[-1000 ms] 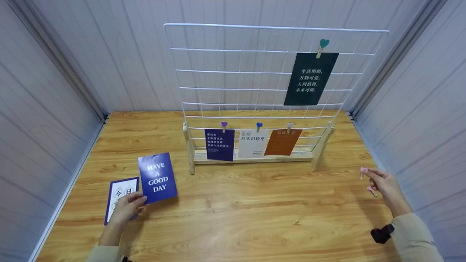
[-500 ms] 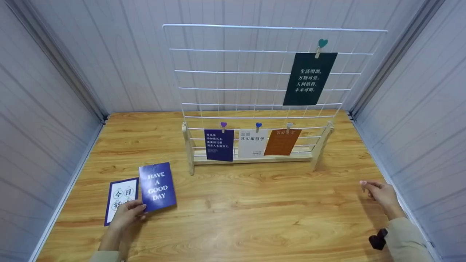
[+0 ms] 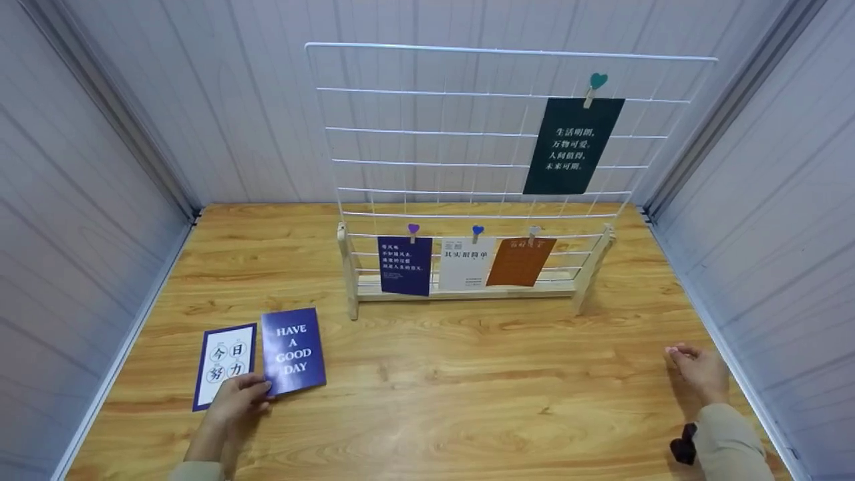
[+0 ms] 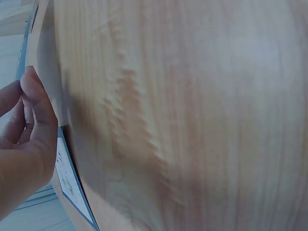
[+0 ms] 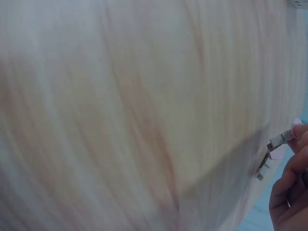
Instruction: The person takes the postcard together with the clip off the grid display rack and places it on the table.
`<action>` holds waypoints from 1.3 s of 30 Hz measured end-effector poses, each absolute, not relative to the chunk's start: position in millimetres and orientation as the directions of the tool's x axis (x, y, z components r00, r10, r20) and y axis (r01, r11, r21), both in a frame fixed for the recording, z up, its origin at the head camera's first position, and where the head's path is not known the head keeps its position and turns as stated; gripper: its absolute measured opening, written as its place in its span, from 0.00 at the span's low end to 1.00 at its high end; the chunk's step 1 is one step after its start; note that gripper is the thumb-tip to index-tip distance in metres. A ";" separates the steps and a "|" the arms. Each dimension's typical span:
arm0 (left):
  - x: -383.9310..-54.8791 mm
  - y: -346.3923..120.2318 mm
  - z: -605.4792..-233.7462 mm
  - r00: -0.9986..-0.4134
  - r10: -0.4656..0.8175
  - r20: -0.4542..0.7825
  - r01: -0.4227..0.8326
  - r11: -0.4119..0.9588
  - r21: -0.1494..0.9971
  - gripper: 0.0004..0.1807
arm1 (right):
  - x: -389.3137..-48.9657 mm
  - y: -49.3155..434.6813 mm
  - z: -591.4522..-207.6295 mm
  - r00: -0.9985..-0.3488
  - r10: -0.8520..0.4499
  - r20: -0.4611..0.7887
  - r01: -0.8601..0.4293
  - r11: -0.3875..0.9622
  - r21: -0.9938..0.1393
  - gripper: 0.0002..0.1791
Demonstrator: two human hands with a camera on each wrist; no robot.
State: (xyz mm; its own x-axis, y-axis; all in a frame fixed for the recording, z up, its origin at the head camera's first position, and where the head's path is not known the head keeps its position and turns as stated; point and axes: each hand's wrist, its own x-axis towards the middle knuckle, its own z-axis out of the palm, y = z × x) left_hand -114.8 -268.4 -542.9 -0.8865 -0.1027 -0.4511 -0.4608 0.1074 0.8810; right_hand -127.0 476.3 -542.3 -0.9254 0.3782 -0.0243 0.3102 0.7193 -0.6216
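Between thumb and fingers, my left hand [image 3: 237, 401] pinches the lower left corner of a blue-purple card [image 3: 292, 351] reading "HAVE A GOOD DAY". Left of it, a white card with a purple border [image 3: 224, 357] lies on the table, partly covered by that hand. Far right, my right hand [image 3: 701, 374] pinches a small clothespin [image 5: 281, 139] with a pink heart, seen best in the right wrist view. Close below it there, a second pink-topped clothespin [image 5: 263, 167] lies on the table; in the head view the hand hides it.
A white wire grid rack [image 3: 427, 164] on a wooden stand [image 3: 461, 294] stands at the back. Clothespins hold a dark green card [image 3: 573, 143] high up, and purple [image 3: 405, 267], white [image 3: 466, 267] and orange [image 3: 521, 264] cards low down. Panel walls enclose the table.
My left hand has lowered the blue-purple card towards me, down beside the bordered card. My right hand, still pinching its clothespin, has come down and nearer, over the second clothespin.
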 end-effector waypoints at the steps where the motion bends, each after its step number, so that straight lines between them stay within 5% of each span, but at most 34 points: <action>1: -114.2 -268.5 -543.5 -0.886 -0.107 -0.451 -0.461 0.103 0.881 0.13 | -126.4 476.4 -543.6 -0.925 0.380 -0.010 0.308 0.732 -0.608 0.26; 12: -109.5 -271.3 -547.5 -0.901 -0.123 -0.417 -0.431 0.124 0.894 0.14 | -125.6 478.6 -545.0 -0.921 0.387 -0.035 0.355 0.800 -0.484 0.28; 24: -109.6 -270.6 -549.3 -0.919 -0.185 -0.347 -0.391 0.349 0.852 0.12 | -126.5 478.1 -543.7 -0.899 0.426 -0.102 0.424 0.788 -0.446 0.27; 39: -108.7 -270.6 -541.5 -0.925 -0.220 -0.310 -0.379 0.462 0.802 0.13 | -125.2 478.3 -543.3 -0.902 0.411 -0.135 0.426 0.790 -0.441 0.26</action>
State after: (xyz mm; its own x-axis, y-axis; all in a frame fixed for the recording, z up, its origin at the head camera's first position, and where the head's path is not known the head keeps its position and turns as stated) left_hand -108.7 -270.6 -541.5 -0.9249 -0.2198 -0.3101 -0.3787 0.4617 0.8022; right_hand -125.2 478.3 -543.3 -0.9016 0.4109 -0.1351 0.4260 0.7898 -0.4412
